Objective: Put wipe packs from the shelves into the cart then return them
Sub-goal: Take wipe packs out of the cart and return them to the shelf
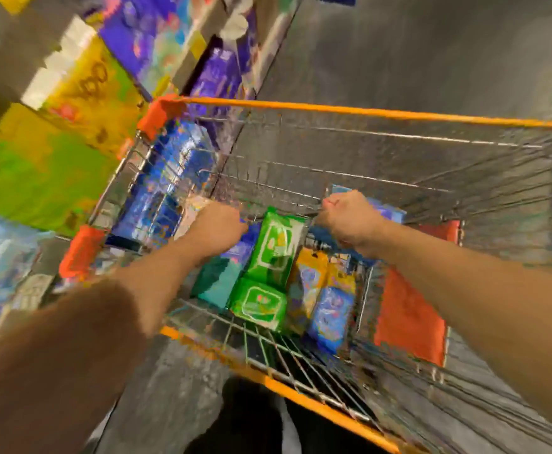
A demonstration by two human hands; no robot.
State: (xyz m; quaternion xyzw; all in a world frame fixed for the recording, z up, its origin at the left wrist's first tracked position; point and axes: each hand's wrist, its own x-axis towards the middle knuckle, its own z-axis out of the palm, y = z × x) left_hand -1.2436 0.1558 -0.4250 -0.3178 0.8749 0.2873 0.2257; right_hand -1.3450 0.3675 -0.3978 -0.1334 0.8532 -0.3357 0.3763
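Frame heavily motion-blurred. Both hands reach into the cart (359, 112); left hand (217, 229) and right hand (346, 216) show only their backs, fingers hidden, so grip cannot be told. Wipe packs (276, 253) lie on the cart floor beneath them; labels unreadable. Shelves (81, 103) at left smeared.

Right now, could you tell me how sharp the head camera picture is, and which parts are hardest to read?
In the head view, motion blur and blocky smearing are heavy: the shelves at left dissolve into colour patches with unreadable print. The green wipe packs in the cart stay fairly legible. Wide-angle distortion bows the cart's rim. The left hand and right hand are soft; their grips are unclear.
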